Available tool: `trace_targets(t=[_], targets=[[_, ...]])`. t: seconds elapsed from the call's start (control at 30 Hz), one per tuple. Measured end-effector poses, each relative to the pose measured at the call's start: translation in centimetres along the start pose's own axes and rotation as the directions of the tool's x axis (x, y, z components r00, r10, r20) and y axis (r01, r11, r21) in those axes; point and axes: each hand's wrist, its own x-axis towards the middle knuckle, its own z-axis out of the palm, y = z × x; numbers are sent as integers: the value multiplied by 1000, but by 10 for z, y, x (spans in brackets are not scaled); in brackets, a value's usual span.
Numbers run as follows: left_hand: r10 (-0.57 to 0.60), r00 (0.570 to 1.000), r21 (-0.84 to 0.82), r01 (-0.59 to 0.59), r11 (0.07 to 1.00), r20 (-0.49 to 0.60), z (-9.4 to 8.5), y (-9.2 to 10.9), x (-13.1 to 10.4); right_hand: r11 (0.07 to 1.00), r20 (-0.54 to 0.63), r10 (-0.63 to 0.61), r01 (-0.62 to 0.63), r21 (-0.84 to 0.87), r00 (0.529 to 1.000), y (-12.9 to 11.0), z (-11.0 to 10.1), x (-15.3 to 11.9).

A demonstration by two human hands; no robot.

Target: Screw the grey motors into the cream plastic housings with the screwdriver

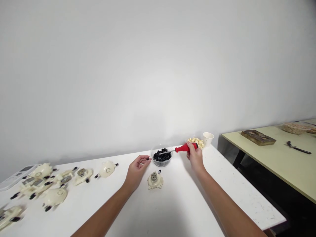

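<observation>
Forearms (222, 200) run off-frame; left hand (137, 168) pinches a black piece (147, 159), partly hidden; right hand (195, 158) grips a screwdriver (182, 148), tip indistinct.

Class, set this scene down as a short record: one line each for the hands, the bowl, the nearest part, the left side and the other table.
Left hand: pinches a small black piece beside the bowl
Right hand: grips a red-handled screwdriver, its tip at the black pieces
Bowl: clear, holding many black pieces
Nearest part: cream housing, on the white table between the forearms
Left side: several cream housings with black ends
Other table: yellowish, with a brown block and a dark-handled tool
</observation>
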Motion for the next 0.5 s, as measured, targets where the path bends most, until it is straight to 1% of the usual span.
trace_targets(t=[0.17, 0.23, 0.37, 0.43, 0.5], targets=[[-28, 998, -90, 33, 995, 54, -2, -3, 3, 997, 12, 60, -61, 54, 998, 0, 2, 1], [-52, 993, -130, 66, 989, 111, -4, -1, 3, 995, 17, 75, -76, 67, 997, -1, 2, 1], [-145, 949, -209, 208, 956, 281, -11, 4, 3, 990, 34, 106, -109, 87, 994, -2, 4, 0], [-174, 934, -239, 254, 937, 312, -14, 5, 4, 987, 45, 119, -123, 99, 992, -3, 5, 0], [-187, 929, -252, 273, 928, 319, -16, 5, 4, 985, 50, 130, -135, 110, 990, -3, 6, -1]])
